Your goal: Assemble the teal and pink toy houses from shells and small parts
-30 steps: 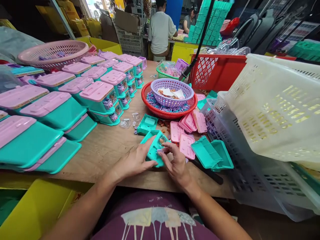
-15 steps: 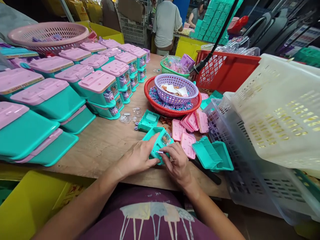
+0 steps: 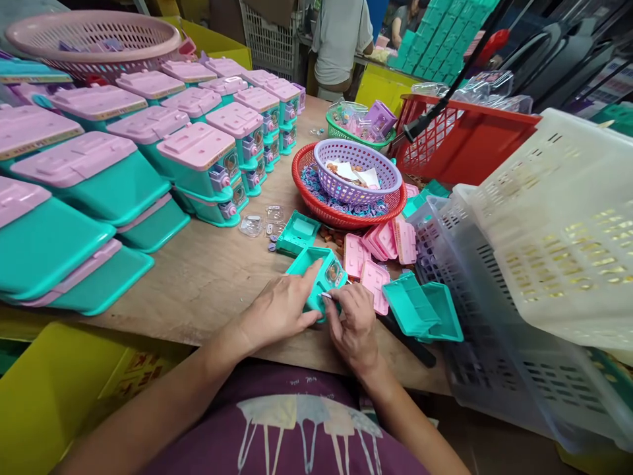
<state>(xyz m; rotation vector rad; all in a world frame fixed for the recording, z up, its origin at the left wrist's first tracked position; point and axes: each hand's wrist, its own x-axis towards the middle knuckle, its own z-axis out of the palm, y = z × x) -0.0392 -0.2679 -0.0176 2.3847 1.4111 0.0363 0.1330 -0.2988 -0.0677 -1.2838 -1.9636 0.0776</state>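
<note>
Near the front edge of the wooden table lies a teal plastic box (image 3: pixel 307 259) with a round picture sticker on one face. My left hand (image 3: pixel 281 305) is closed around its near left side, thumb and fingers pressing on the plastic. In my right hand (image 3: pixel 353 323) a small pale stick-like piece (image 3: pixel 327 295) is pinched between thumb and fingers, its tip against the box's sticker-side face. What the piece is, I cannot make out. Just behind the box sits another teal tray-like part (image 3: pixel 299 233), and pink lids (image 3: pixel 374 284) lie to its right.
Stacked teal boxes with pink lids (image 3: pixel 198 146) fill the left. A purple basket (image 3: pixel 357 191) sits in a red basket (image 3: pixel 326 214). Teal parts (image 3: pixel 420 307) and a black-handled tool (image 3: pixel 408 343) lie right, beside translucent crates (image 3: pixel 499 369). A person (image 3: pixel 341 46) sits at the back.
The view has shifted slightly. My right hand has brought the small pale piece closer against the box's face, while my left hand keeps hold of the box.
</note>
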